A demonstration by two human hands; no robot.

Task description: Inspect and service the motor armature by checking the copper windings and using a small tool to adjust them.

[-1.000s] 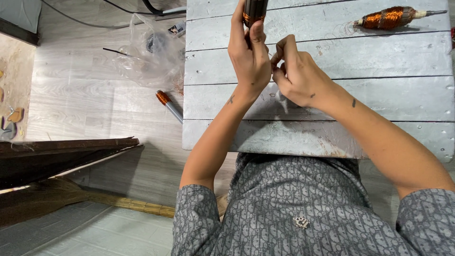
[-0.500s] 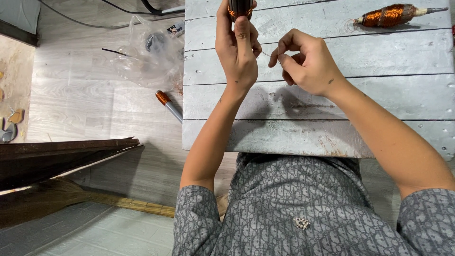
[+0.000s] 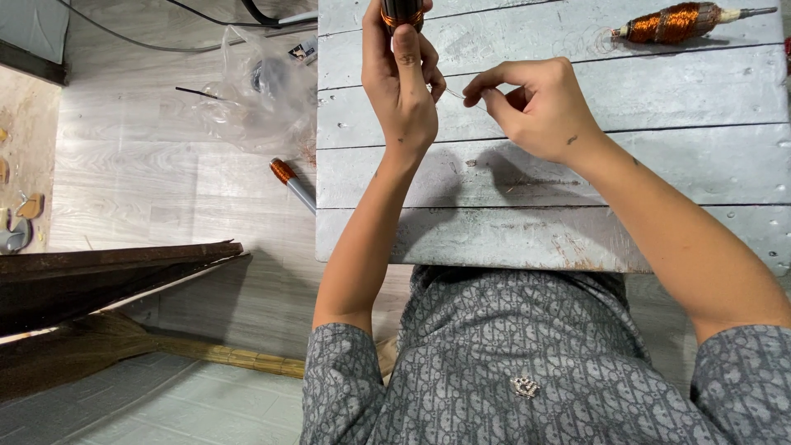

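Winding step, by the look of it: left hand (image 3: 401,82) clamped on dark copper-wound coil (image 3: 401,11) at table (image 3: 544,231) far edge, right hand (image 3: 535,107) pinching thin wire (image 3: 456,93) off it. Next calls for steady tension. Coil top cut off; wire barely visible. Spare spool (image 3: 676,22) well apart.

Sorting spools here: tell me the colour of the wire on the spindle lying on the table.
Coppery orange, on the spindle; the head view shows it.

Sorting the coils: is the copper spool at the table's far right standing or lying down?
Lying down. The spool rests on its side on the table, its pale shaft pointing right.
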